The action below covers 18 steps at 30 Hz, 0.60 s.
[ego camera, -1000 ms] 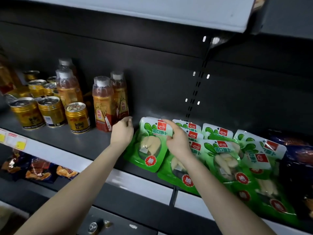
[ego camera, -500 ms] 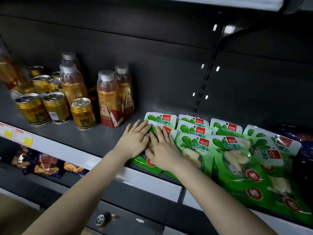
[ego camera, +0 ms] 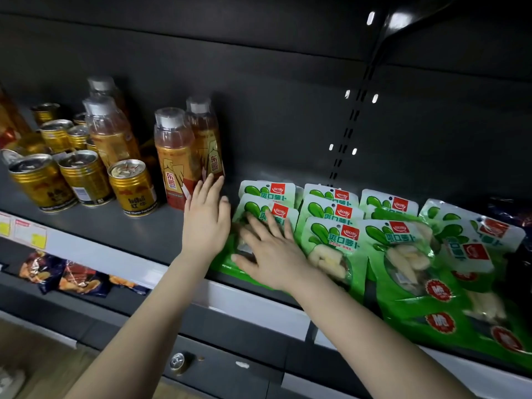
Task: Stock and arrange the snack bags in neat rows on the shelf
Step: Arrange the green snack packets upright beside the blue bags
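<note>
- Step in hand, as I judge it: squaring up the leftmost column of bags, not adding stock. Neither hand carries a bag.
- The right hand [ego camera: 270, 249] lies flat, fingers spread wide, pressing on the front bag [ego camera: 253, 208] and holding nothing.
- The left hand [ego camera: 205, 223] is also flat, fingers straight and close together. It stands at 9 o'clock of that bag, along its left side; whether it touches the edge I cannot tell. Its fingertips reach the foot of the bottles [ego camera: 177, 159] at 12 o'clock.
- The bags lie on the grey shelf [ego camera: 129, 228] at 3 o'clock of the bottles, with the cans [ego camera: 132, 184] further out at 9 o'clock. They form four columns, overlapped like shingles, tops toward 12 o'clock.
- The next move probably calls for a gentle sideways nudge from the left hand while the right keeps the bag flat. The aim is to line its edge up with the bag behind [ego camera: 267, 190] and keep the gap to the second column [ego camera: 331, 234] even.
- Look: glossy green pouches, with a white top band, a red logo, a clear window showing pale pieces and a round red seal low down. They look slippery and soft.
- The fourth column [ego camera: 472, 243], at 3 o'clock, sits askew and likely needs straightening later.
</note>
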Tool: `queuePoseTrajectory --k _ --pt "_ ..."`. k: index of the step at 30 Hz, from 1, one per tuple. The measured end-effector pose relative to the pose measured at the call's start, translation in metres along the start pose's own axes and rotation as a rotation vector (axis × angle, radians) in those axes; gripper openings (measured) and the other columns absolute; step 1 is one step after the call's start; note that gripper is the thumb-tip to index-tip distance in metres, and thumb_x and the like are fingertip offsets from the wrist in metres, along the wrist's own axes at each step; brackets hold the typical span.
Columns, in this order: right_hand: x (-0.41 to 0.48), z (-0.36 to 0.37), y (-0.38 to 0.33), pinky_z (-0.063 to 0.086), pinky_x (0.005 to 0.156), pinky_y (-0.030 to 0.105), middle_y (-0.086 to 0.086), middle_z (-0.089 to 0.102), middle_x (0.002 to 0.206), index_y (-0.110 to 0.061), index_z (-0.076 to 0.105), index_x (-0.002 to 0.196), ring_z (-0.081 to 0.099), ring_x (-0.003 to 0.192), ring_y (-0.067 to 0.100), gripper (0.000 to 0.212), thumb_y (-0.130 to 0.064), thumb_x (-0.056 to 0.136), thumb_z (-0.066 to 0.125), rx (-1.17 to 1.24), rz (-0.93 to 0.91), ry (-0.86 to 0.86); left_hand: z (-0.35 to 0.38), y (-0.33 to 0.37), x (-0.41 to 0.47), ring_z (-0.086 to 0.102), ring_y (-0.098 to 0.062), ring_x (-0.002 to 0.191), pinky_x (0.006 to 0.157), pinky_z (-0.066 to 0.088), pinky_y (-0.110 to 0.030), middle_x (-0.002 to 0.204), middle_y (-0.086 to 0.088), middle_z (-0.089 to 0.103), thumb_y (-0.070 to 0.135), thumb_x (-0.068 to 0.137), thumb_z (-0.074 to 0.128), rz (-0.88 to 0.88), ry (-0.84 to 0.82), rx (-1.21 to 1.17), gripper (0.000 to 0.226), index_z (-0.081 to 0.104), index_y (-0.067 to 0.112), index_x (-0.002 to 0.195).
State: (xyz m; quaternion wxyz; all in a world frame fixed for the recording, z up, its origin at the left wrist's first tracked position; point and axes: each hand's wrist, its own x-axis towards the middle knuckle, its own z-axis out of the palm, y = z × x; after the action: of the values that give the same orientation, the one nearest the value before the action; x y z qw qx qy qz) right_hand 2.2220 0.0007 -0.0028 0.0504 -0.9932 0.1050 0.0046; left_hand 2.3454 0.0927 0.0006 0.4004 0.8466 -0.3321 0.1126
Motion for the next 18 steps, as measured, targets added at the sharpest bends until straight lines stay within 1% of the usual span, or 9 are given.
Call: queuePoseTrajectory --k 3,5,6,9,11,13,15,17,18 --pt "0.002 0.004 0.002 -0.009 0.115 0.058 -0.003 -0.003 0.161 -0.033 0.011 0.151 -0.015 0.145 0.031 0.065 -0.061 0.094 0.027 0.005 -0.025 -0.001 -0.001 0.002 -0.001 0.031 -0.023 0.139 0.116 0.020 -0.036 0.147 -0.008 0.040 0.028 0.096 0.028 -0.037 -0.013 -0.078 0.049 0.041 0.015 0.142" --pt "0.002 0.004 0.002 -0.008 0.115 0.056 -0.004 -0.001 0.161 -0.032 0.014 0.150 -0.015 0.146 0.030 0.065 -0.060 0.094 0.029 0.013 -0.039 0.013 -0.001 0.008 -0.004 0.039 -0.027 0.133 0.109 0.028 -0.033 0.143 -0.009 0.046 0.024 0.100 0.032 -0.086 -0.098 -0.138 0.044 0.038 0.017 0.143" --pt "0.003 0.004 0.002 -0.008 0.116 0.056 -0.005 0.001 0.161 -0.031 0.016 0.150 -0.014 0.146 0.029 0.064 -0.059 0.094 0.030 0.016 -0.046 0.020 -0.001 0.011 -0.004 0.040 -0.028 0.132 0.107 0.030 -0.031 0.142 -0.009 0.046 0.025 0.101 0.032 -0.100 -0.167 -0.161 0.044 0.035 0.018 0.144" --pt "0.002 0.003 0.002 -0.007 0.116 0.054 -0.004 0.007 0.160 -0.029 0.024 0.148 -0.010 0.147 0.027 0.061 -0.057 0.094 0.034 0.037 -0.060 0.034 0.002 0.019 0.006 0.037 -0.026 0.135 0.101 0.027 -0.022 0.147 -0.008 0.040 0.034 0.102 0.030 -0.156 -0.371 -0.224 0.049 0.024 0.021 0.149" --pt "0.001 0.001 0.001 -0.009 0.116 0.054 -0.004 0.011 0.160 -0.031 0.026 0.147 -0.009 0.147 0.025 0.059 -0.055 0.094 0.036 0.062 -0.064 0.053 0.005 0.024 0.022 0.031 -0.025 0.139 0.106 0.022 -0.024 0.152 -0.008 0.032 0.041 0.101 0.028 -0.238 -0.422 -0.282 0.054 0.018 0.021 0.150" --pt "0.000 -0.001 0.001 -0.011 0.115 0.056 -0.003 0.008 0.160 -0.034 0.024 0.148 -0.010 0.147 0.024 0.059 -0.056 0.094 0.035 0.062 -0.057 0.069 0.008 0.028 0.037 0.024 -0.023 0.142 0.112 0.016 -0.028 0.155 -0.006 0.025 0.046 0.100 0.026 -0.313 -0.416 -0.369 0.059 0.017 0.019 0.151" --pt "-0.001 -0.002 0.001 -0.012 0.114 0.057 -0.003 0.001 0.161 -0.036 0.021 0.149 -0.015 0.146 0.023 0.060 -0.057 0.094 0.033 0.051 -0.031 0.088 0.010 0.033 0.051 0.021 -0.021 0.143 0.116 0.013 -0.032 0.155 -0.003 0.023 0.058 0.095 0.027 -0.379 -0.420 -0.479 0.069 0.020 0.018 0.150" --pt "-0.001 -0.002 0.002 -0.014 0.114 0.057 -0.004 -0.004 0.161 -0.038 0.016 0.149 -0.016 0.146 0.025 0.062 -0.060 0.093 0.033 0.036 -0.005 0.086 0.017 0.029 0.061 0.027 -0.021 0.141 0.118 0.016 -0.040 0.154 -0.002 0.028 0.084 0.073 0.031 -0.464 -0.443 -0.608 0.099 0.026 0.021 0.148" --pt "-0.001 -0.001 0.003 -0.015 0.113 0.056 -0.004 -0.004 0.161 -0.039 0.014 0.150 -0.016 0.146 0.027 0.063 -0.060 0.093 0.033 0.033 0.002 0.076 0.022 0.025 0.064 0.029 -0.021 0.140 0.117 0.018 -0.041 0.154 -0.003 0.029 0.091 0.064 0.030 -0.490 -0.461 -0.665 0.109 0.027 0.022 0.148"
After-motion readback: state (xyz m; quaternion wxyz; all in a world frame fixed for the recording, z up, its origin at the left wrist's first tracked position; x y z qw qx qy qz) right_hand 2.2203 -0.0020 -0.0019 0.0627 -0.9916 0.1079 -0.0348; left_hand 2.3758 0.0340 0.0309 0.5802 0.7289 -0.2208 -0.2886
